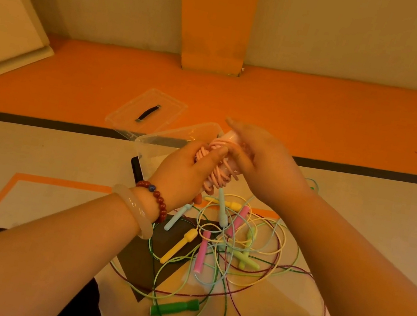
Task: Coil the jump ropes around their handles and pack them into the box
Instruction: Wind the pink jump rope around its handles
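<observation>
Indoor sports or activity hall, by the look of it. Orange pillar (216,20) stands against a pale wall (363,32). In front of the pillar lies a smooth floor (321,113) in orange and grey bands, crossed by a black painted line (366,170). Nearer than the line, loose jump ropes (230,248) lie on the floor.

**Pastels on orange and grey**

The pink rope (217,172) in the grip is pale pink throughout. Below the grip: a yellow handle (179,246), pink handle (201,252), green handle (173,310) and light blue handle (176,217). Beyond it: a clear box (177,138) on an orange-and-grey floor (347,121).
</observation>
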